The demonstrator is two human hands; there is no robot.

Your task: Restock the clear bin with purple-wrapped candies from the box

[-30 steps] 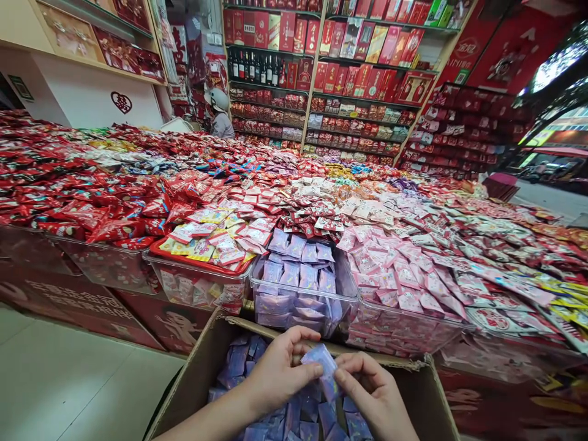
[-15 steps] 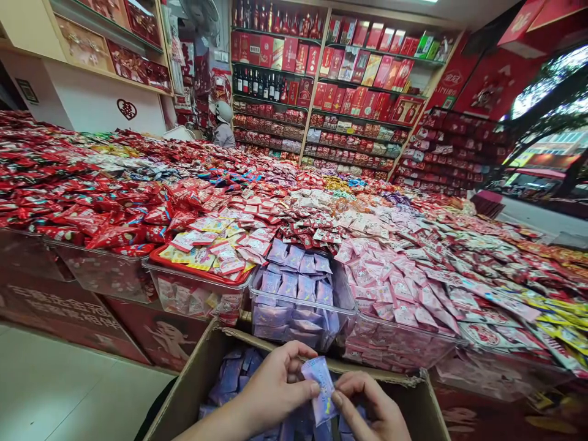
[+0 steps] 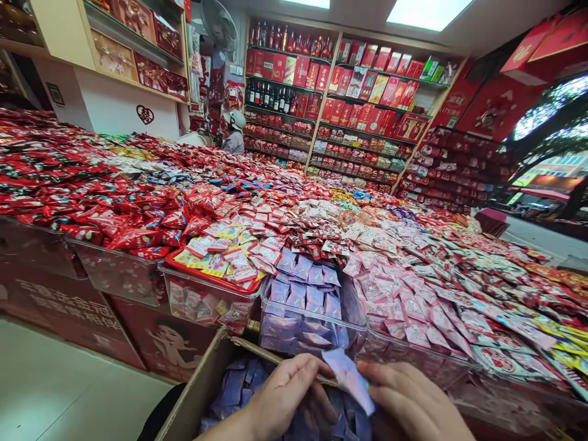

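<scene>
A small light-purple candy packet (image 3: 350, 378) is between my two hands, tilted and slightly blurred, over an open cardboard box. My left hand (image 3: 287, 395), with curled fingers, grips its left side; some of those fingers pass behind it. At its right edge, the fingers of my right hand (image 3: 413, 395) close on the packet, smeared by motion. Below my hands, the cardboard box (image 3: 197, 383) holds several similar purple packets (image 3: 239, 386). Just beyond stands a clear plastic bin (image 3: 356, 309) stacked with lighter purple packets (image 3: 294, 297).
Left of the purple bin is a bin with a red rim (image 3: 184, 269). Pink packets (image 3: 399, 294) heap up to the right, red packets (image 3: 133, 220) to the left. Shelves of boxes and bottles (image 3: 285, 67) line the back, where a person in a helmet (image 3: 234, 131) is.
The candy packet has turned from nearly upright to slanted and shifted right. My right hand has moved right and flattened over its edge. The view has tilted up a little.
</scene>
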